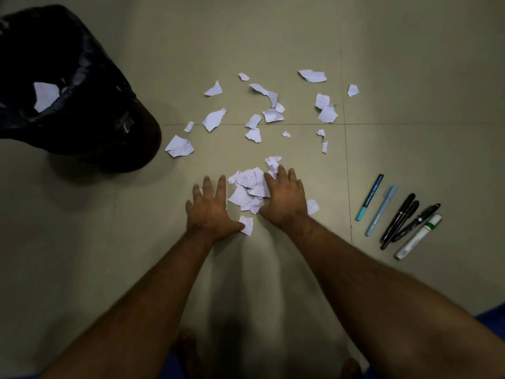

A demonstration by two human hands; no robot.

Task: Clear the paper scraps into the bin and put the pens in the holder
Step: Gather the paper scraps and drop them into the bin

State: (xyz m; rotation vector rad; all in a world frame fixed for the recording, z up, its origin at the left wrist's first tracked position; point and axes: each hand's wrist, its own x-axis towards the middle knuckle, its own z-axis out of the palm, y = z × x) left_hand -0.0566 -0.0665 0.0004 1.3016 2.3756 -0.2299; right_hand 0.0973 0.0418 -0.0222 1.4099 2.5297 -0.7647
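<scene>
Nearest to us, our left hand lies flat on the floor with its fingers spread and holding nothing, its thumb touching a small white scrap. Our right hand sits just beside it, fingers also spread wide, pressing down on the right edge of a heap of paper scraps gathered between the two hands. To the right, well apart from the heap, five pens lie side by side on the floor: a teal one, a pale blue one, two black ones touching, and a white marker. Farther out, loose scraps are scattered across the floor. At far left stands the bin, lined with a black bag, with one white piece inside.
</scene>
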